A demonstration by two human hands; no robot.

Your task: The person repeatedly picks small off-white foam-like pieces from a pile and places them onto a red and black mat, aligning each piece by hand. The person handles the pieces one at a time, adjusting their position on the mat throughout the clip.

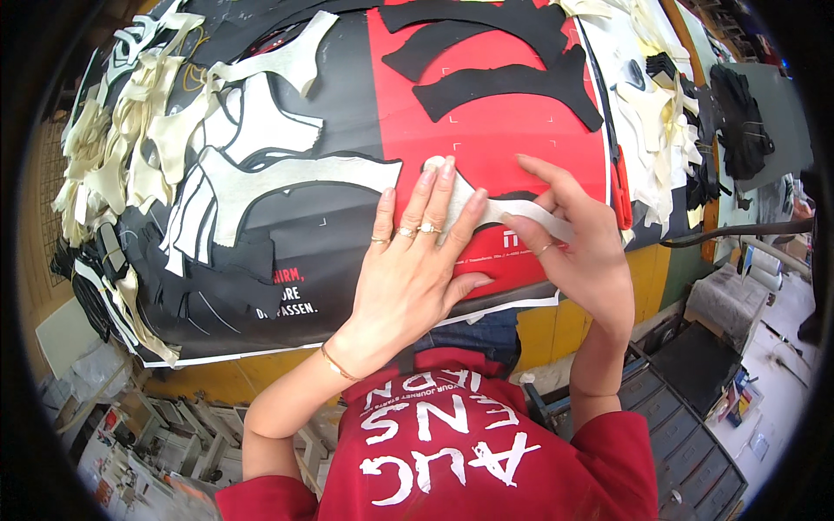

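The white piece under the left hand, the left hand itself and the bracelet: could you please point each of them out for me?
White piece [499, 210]: head view, on its exposed narrow part.
Left hand [401, 259]: head view, on the back of the hand.
Bracelet [336, 367]: head view, on its front.

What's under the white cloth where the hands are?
Black cloth peeks out beside the white cloth, with a red sheet below. The rest is hidden by the white cloth, left hand and right hand.
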